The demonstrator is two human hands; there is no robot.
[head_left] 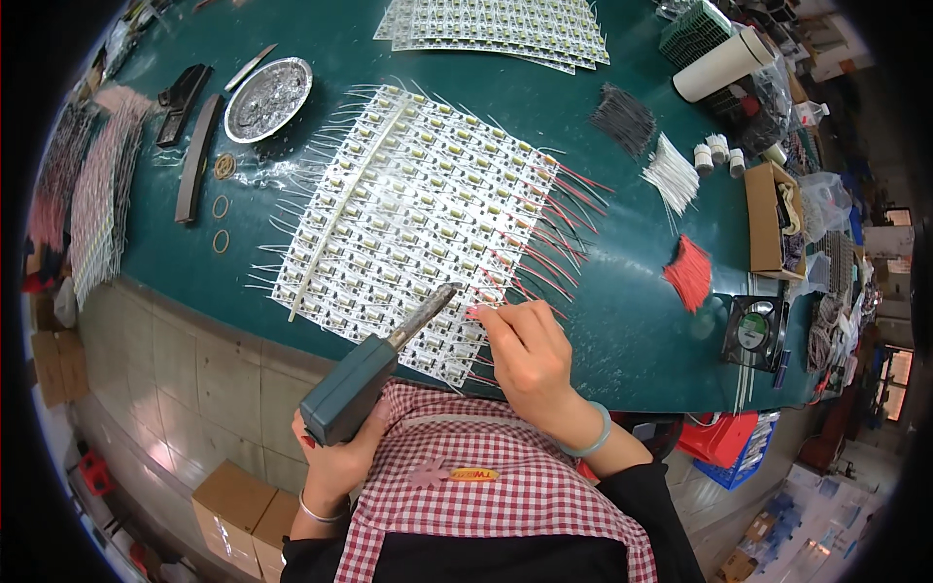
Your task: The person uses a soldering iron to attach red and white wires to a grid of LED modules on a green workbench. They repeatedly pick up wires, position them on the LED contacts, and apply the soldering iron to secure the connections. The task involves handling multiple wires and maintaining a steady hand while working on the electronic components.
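Observation:
My left hand [335, 457] grips a dark green soldering iron [364, 384] whose metal tip reaches the near edge of a white panel of small circuit boards [408, 209] on the green table [622, 321]. My right hand [525, 355] pinches a thin red wire [483, 311] at that same near edge, right beside the iron's tip. White wires stick out along the panel's left side. Red wires stick out along its right side.
A round metal dish [268, 97] and dark bars [194, 155] lie at the far left, with rubber bands beside them. More panels [496, 29] sit at the back. Bundles of black [624, 119], white [673, 173] and red wires [690, 274] lie right, by a small fan [753, 332] and cardboard box [768, 219].

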